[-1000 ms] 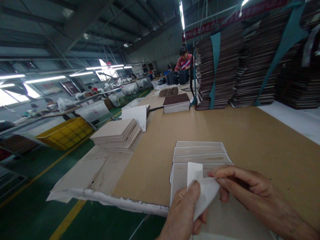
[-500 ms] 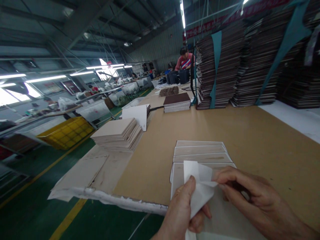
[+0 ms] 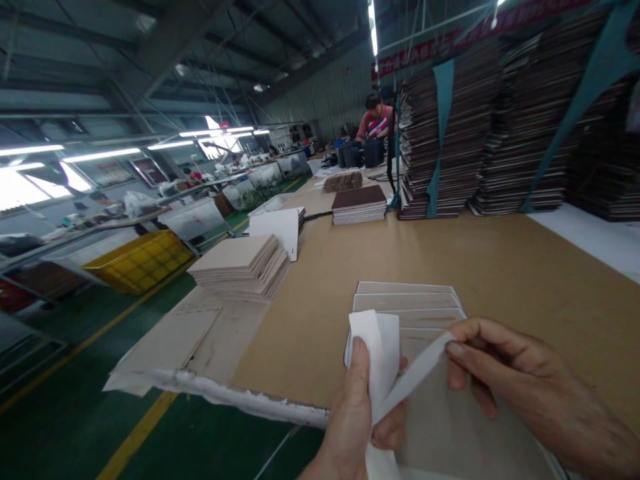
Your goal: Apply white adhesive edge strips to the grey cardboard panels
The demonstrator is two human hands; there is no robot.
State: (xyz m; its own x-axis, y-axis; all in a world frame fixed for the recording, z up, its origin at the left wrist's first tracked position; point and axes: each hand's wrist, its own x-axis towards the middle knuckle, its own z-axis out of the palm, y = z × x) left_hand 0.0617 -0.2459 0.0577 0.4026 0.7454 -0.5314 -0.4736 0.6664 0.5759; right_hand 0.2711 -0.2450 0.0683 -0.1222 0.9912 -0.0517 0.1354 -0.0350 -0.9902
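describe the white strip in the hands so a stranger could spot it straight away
On the brown table, look to the near edge, above the fanned grey cards. The white paper strip is pinched between the left hand and the right hand, the only piece lifted off the table.

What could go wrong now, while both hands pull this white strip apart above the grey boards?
1. The white strip is stretched thin between the left hand and the right hand; it may tear or come off unevenly.
2. The fanned grey boards lie loose under the hands; a pull could shift them.
3. The hands work close to the table edge, so a dropped piece may land on the green floor.
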